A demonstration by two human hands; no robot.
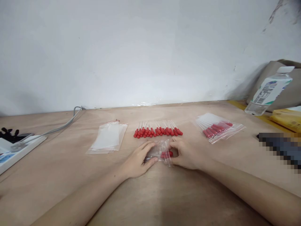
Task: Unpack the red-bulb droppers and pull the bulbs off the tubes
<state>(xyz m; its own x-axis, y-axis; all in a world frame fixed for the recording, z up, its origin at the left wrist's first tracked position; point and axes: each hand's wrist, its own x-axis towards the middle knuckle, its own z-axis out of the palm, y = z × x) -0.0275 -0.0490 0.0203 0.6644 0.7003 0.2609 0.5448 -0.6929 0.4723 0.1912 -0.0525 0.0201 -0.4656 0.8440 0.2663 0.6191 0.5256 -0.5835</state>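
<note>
A clear zip bag (pixel 154 153) lies on the table between my hands, with a few red-ended pieces (pixel 167 154) inside it. My left hand (pixel 141 158) grips the bag's left end between thumb and fingers. At its right end, my right hand (pixel 184 153) pinches the bag by the opening edge. Just beyond the hands is a row of thin pale sticks with rounded red ends (pixel 157 131), red ends toward me. To the right rests a stack of filled zip bags (pixel 213 127) with red pieces showing through. Flat zip bags (pixel 108 136) are piled at left.
A white power strip (pixel 25 150) with a grey cable (pixel 60 128) is at far left. On the right stand a plastic bottle (pixel 269 91), a grey bag (pixel 289 91) and a yellow packet (pixel 287 119). A blurred dark object (pixel 282 147) lies at right. A white wall (pixel 141 53) borders the table.
</note>
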